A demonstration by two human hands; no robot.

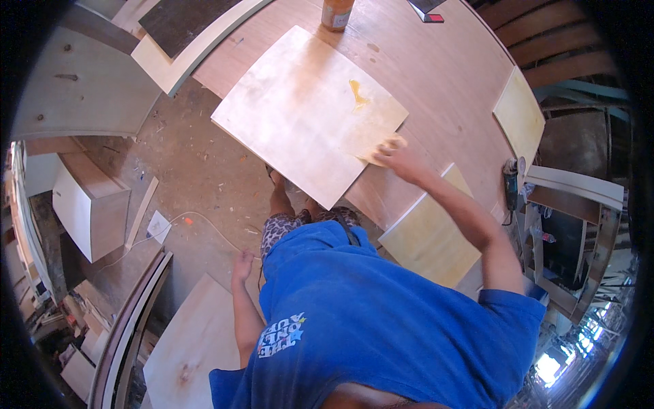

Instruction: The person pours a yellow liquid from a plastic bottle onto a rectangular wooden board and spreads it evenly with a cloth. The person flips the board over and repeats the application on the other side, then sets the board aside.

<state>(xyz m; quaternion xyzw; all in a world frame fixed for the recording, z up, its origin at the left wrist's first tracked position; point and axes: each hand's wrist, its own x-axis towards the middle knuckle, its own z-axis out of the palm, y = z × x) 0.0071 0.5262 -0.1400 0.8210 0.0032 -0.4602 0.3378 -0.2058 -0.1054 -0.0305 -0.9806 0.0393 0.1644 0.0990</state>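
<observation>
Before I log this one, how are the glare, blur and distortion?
Head view: a bright patch at lower right is blown out; head view: the right hand looks slightly blurred; head view: the tabletop looks bowed, and the corners go black.

We've got a pale wood panel ahead-left of the right hand: smooth, soft sheen. Amber puddle just ahead of that hand looks wet, glossy. Tan pad in its grip is blurred; we can't call cloth or foam. Tabletop beyond: reddish wood, smooth, mostly matt. Jar farther ahead: shiny, glass or plastic unclear to us. Floor ahead of the left hand: matt, dusty, gritty. Our blue shirt: soft matt cloth.
</observation>
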